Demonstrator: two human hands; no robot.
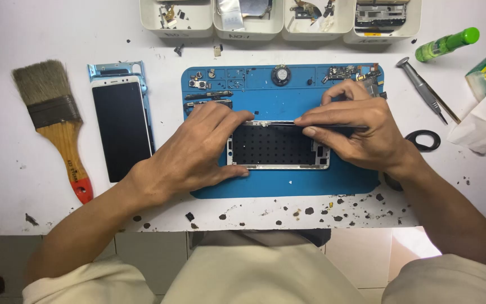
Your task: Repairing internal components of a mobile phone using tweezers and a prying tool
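Head view: white bench, seen from above.
Brush (pixel 52 121): far left, flat, bristles away from the person.
Phone (pixel 121 126): right of the brush, screen up, on a light-blue frame (pixel 113 68).
Left hand (pixel 195 149): fingers spread narrow, pressing the left end of the chassis (pixel 277 146).
Chassis: centre of the blue mat (pixel 288 180), long side toward the person.
Right hand (pixel 355 126): pinching a thin dark tool (pixel 333 128) against the chassis top edge.
Scissors (pixel 423 139): just right of the right wrist.
Screwdriver (pixel 423 90): farther right.
Bottle (pixel 445 44): green, top right.
Trays (pixel 279 19): four, along the top.
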